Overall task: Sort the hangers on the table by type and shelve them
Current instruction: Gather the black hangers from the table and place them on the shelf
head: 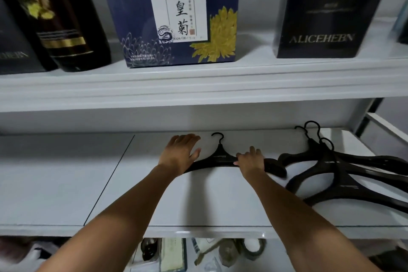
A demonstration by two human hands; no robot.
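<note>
Gripping hanger [220, 157]: right hand [250, 160] | left hand [180, 152] spread | hanger pile [340, 170], maybe 3, beside

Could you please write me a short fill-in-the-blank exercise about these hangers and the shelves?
1. The left hand and right hand are both on one hanger, whose colour is ___.
2. The pile of other hangers lies on that hanger's ___ side.
3. The ALICEHEBN box stands on the shelf ___ the hangers.
Missing words: black; right; above.
</note>
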